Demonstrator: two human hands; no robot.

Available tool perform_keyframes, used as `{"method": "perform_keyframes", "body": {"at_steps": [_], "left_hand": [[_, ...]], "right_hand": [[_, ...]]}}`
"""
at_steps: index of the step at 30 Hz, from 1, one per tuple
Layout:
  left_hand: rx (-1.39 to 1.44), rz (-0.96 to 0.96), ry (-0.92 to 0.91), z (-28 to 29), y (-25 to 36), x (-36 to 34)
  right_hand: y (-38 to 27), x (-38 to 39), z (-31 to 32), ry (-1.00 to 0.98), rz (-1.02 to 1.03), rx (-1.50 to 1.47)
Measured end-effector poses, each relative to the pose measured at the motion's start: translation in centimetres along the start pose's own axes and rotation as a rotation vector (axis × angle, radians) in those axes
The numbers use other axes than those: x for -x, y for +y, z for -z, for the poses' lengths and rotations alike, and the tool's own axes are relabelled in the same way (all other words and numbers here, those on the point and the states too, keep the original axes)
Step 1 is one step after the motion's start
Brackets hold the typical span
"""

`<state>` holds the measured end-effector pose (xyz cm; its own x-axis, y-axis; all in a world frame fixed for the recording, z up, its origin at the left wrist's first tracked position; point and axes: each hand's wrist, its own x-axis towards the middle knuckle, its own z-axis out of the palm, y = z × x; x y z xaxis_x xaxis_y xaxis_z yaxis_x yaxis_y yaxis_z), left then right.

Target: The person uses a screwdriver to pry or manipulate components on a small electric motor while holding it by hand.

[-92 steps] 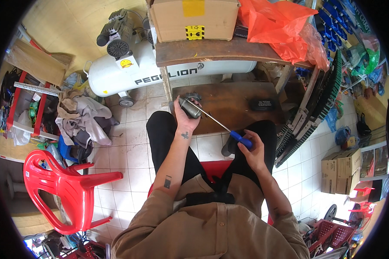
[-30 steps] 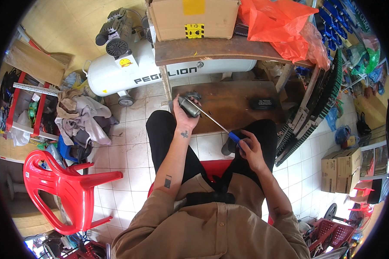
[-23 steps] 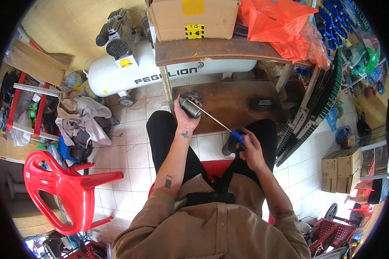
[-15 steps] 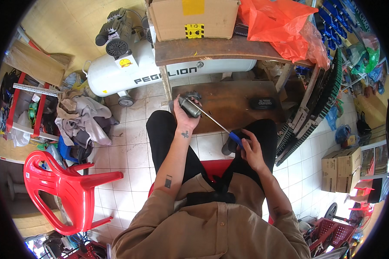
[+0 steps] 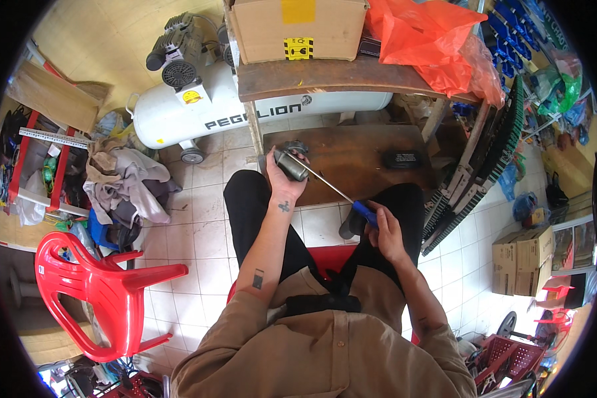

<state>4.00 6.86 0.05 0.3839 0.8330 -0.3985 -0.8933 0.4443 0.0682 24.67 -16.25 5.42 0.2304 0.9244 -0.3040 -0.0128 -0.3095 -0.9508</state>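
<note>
In my raised left hand (image 5: 284,184) is a dark grey-green metal cylinder (image 5: 290,166), possibly a small motor, with a darker round part at its far end. The fingers wrap around it, and its underside is hidden by the palm. My right hand (image 5: 389,239) grips a long-shafted screwdriver (image 5: 363,212) by its blue handle. The shaft slants up and left, its tip end meeting the cylinder's right side. Exactly where the tip touches is too small to make out. Both hands are above my knees, in front of a low brown wooden shelf (image 5: 338,149).
A black flat case (image 5: 402,158) lies on the low shelf. Above it, a wooden bench (image 5: 298,79) bears a cardboard box (image 5: 298,30) and an orange plastic bag (image 5: 424,40). A white air compressor (image 5: 179,109) stands behind. To my left is a red plastic chair (image 5: 106,292).
My right hand has shifted slightly along the screwdriver, its fingers curling closer around the handle, and more blue shows. The left hand and the cylinder have stayed almost still.
</note>
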Motion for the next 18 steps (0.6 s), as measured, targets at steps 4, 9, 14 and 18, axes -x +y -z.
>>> {"method": "perform_keyframes", "body": {"at_steps": [4, 9, 14, 18], "left_hand": [[0.002, -0.008, -0.010, 0.3, 0.3, -0.3], [0.016, 0.008, -0.003, -0.1, -0.2, 0.1], [-0.021, -0.008, -0.015, 0.4, -0.1, -0.3], [0.004, 0.003, 0.007, 0.1, 0.1, -0.2]], "right_hand": [[2.0, -1.0, -0.8, 0.114, 0.463, 0.193], [1.2, -0.6, -1.0, 0.001, 0.237, -0.141], [-0.1, 0.2, 0.4, -0.096, -0.047, -0.318], [0.4, 0.1, -0.9, 0.063, 0.152, -0.075]]}}
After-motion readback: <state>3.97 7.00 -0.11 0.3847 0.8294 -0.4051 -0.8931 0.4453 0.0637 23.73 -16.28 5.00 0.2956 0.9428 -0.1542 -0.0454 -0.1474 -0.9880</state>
